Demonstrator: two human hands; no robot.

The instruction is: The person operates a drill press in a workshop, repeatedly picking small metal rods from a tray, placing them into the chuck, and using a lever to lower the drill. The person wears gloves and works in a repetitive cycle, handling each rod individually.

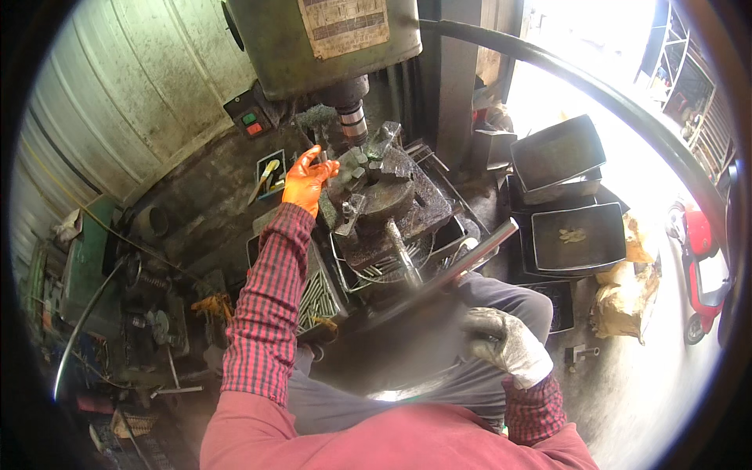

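Note:
My left hand [307,182], in an orange glove, reaches to the left side of a metal chuck-like fixture [384,196] with raised jaws. Its fingers are apart, and nothing shows between them. Just beyond the fixture, the spindle [352,121] of a green drill press [352,59] points down. My right hand [513,348], in a whitish glove, is low over my right thigh with its fingers curled; what they hold, if anything, cannot be made out. A shiny metal bar [478,254] slants in front of the fixture, near a dark blurred area between my hands.
Black trays [580,239] are stacked at the right, one with small pieces inside. Metal rods [315,301] fill a bin left of the fixture. A switch box [251,123] with red and green buttons is by the wall. A thick hose [564,63] arcs across the upper right.

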